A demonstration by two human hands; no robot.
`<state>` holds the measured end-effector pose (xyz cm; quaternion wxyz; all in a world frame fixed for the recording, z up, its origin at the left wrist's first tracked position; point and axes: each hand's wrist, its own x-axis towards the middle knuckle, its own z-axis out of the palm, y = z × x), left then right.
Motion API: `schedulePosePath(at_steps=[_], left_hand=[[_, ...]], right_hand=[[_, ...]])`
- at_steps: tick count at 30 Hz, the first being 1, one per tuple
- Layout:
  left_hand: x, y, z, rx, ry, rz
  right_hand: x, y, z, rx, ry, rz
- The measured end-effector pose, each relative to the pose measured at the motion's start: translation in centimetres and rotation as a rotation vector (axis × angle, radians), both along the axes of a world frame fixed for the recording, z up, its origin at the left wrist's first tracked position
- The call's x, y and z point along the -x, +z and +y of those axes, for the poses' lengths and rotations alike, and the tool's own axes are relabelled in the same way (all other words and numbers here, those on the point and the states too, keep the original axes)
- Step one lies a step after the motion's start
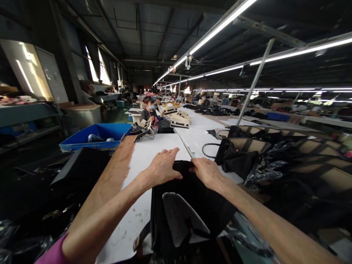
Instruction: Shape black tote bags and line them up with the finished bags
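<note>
At the white-covered worktop [165,142], a black bag [217,203] is resting just below the left hand [162,167], whose fingers are standing wide beside its far edge, and the right hand [206,171], which is gripping that edge.

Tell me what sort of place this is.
Probably a bag-making workshop: what look like black bags crowd the right side, a long white-covered worktable runs back, and strip lights hang overhead.

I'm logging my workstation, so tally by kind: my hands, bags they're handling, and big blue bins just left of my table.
Hands (left hand, right hand): 2
Black bag: 1
Blue bin: 1
Total: 4
</note>
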<state>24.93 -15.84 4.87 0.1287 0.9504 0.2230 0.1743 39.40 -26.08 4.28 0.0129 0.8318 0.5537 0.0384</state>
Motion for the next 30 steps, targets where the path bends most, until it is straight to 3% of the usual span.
schedulePosePath(at_steps=[4, 9, 15, 18, 23, 30], left_hand=[[0.7, -0.3, 0.1, 0.097, 0.095, 0.148], [-0.8, -1.9, 1.2, 0.314, -0.004, -0.021], [-2.3, -3.1, 1.1, 0.398, -0.122, -0.092], [-2.4, -2.9, 0.7, 0.358, -0.118, -0.076], [-3.0, -1.5, 0.2, 0.134, -0.070, 0.015], [-4.6, -1.1, -0.5, -0.103, -0.084, 0.121]], right_hand=[[-1.5, 0.6, -1.7, -0.005, -0.058, 0.007], [-2.3, 0.1, -4.1, -0.048, -0.095, 0.065], [-2.0, -0.5, -5.7, -0.090, -0.123, 0.013], [-1.6, -0.4, -5.2, -0.141, -0.096, -0.075], [-1.5, -0.2, -3.4, -0.185, 0.145, -0.123], [-1.1, -0.6, -2.7, -0.114, 0.132, -0.221]])
